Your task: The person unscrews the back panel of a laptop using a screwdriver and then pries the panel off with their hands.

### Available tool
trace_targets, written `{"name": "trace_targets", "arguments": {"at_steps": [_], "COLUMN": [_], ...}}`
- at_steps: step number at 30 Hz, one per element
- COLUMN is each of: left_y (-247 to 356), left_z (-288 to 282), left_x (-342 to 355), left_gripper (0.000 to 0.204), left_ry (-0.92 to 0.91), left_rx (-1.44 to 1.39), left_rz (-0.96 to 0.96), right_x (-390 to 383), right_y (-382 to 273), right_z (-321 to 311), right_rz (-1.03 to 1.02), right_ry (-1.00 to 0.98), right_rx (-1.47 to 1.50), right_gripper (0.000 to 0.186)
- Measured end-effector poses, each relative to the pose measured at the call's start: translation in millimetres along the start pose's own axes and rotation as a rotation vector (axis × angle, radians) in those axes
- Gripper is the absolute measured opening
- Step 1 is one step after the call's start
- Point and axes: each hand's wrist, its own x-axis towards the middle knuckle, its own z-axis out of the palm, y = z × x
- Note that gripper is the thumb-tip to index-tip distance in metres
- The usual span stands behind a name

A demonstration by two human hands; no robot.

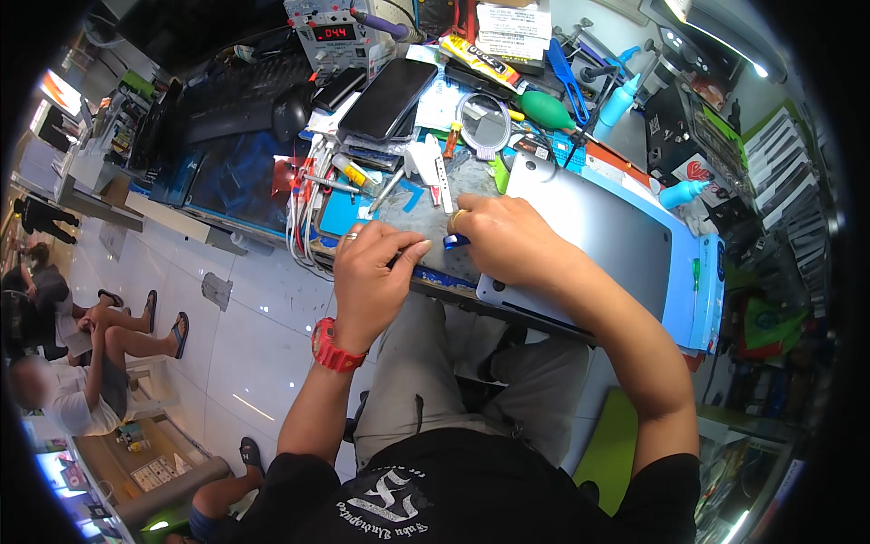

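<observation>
My left hand [376,267], with a red watch [337,346] on its wrist, is above the bench's front edge. Its thumb and fingers are pinched together; a dark bit shows between them, too small to name. To its right, my right hand [506,238] is closed on a small blue object [456,241] whose kind I cannot make out, as the fingers cover most of it. That hand is beside the left edge of a closed silver laptop [603,231]. Beyond the hands lie a white flat tool [442,186], an orange-handled screwdriver [452,140] and a small yellow-labelled bottle [352,170].
A black phone [388,100] rests on a stack left of a magnifier ring [483,122], near a green blower bulb [546,110]. Blue bottles [621,102] stand behind the laptop. A power supply [340,41] is at the back. White cables [297,213] hang off the bench. People sit at left.
</observation>
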Motion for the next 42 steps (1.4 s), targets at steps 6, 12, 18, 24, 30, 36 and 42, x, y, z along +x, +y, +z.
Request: {"name": "trace_targets", "arguments": {"at_steps": [6, 12, 18, 24, 30, 36, 42], "left_y": [0, -2, -1, 4, -3, 4, 14], "left_z": [5, 24, 15, 14, 8, 18, 38], "left_x": [1, 14, 22, 31, 34, 35, 29], "left_gripper": [0.006, 0.007, 0.012, 0.015, 0.015, 0.010, 0.009], "left_ry": [-0.025, -0.109, -0.231, -0.315, -0.386, -0.325, -0.180], "left_rx": [0.055, 0.133, 0.157, 0.124, 0.044, 0.161, 0.302], "left_rz": [0.143, 0.235, 0.148, 0.148, 0.125, 0.146, 0.141], "right_x": [-19, -75, -132, -182, -203, -250, -280], "right_y": [3, 14, 19, 19, 11, 5, 4], "right_z": [-18, -45, -54, -51, -54, -62, -54], "right_rz": [0.091, 0.234, 0.271, 0.327, 0.334, 0.501, 0.548], "right_ry": [0.189, 0.382, 0.479, 0.548, 0.611, 0.773, 0.881], "right_rx": [0.145, 0.210, 0.216, 0.252, 0.289, 0.604, 0.543], "right_gripper": [0.026, 0.018, 0.017, 0.020, 0.022, 0.018, 0.015]}}
